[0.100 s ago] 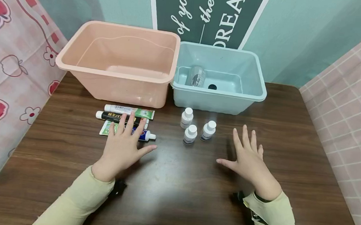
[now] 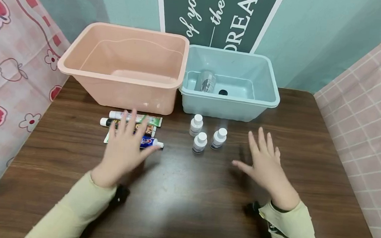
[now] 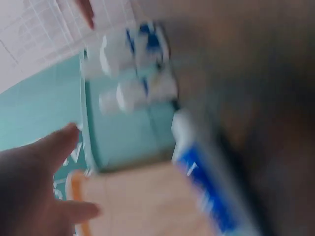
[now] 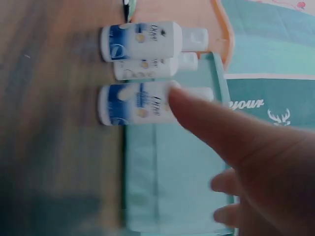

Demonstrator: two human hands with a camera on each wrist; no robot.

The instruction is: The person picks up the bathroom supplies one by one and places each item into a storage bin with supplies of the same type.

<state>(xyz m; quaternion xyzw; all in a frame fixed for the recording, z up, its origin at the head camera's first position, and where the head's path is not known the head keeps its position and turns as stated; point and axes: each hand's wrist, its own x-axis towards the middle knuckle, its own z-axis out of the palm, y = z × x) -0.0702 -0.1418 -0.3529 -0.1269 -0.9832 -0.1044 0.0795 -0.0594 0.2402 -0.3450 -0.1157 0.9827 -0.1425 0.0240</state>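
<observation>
the left hand (image 2: pixel 120 152), fingers spread, holds nothing by toothpaste tubes (image 2: pixel 147 141) front-left of the blue bin (image 2: pixel 215 109); three white bottles (image 2: pixel 199 143) stand before it; the right hand (image 2: pixel 265 164), likewise unladen, is front-right of it.

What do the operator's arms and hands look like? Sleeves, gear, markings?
Left hand and right hand: bare, no gloves. Left sleeve and right sleeve: long, pale yellow-green. A small black device shows by each; a thin dark band at the right sleeve's opening.
</observation>
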